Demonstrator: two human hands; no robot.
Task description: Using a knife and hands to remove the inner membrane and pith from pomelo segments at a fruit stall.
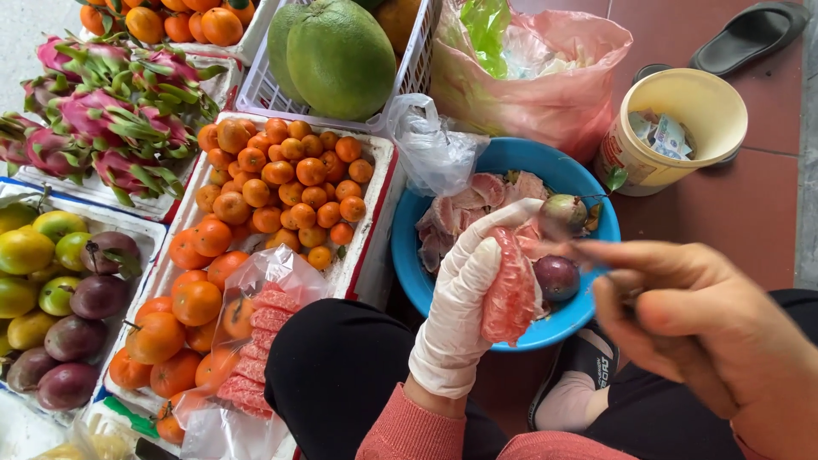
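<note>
Gently cup the pink pomelo segment in your gloved left hand; your bare right hand, fingers pinched, peels over the blue bowl.

Street-side fruit stall, set low on a red tiled floor. Foam trays of tangerines, dragon fruit, green and purple star apples; white crate of pomelos; yellow tub holding banknotes; bagged peeled pomelo segments laid out.
</note>
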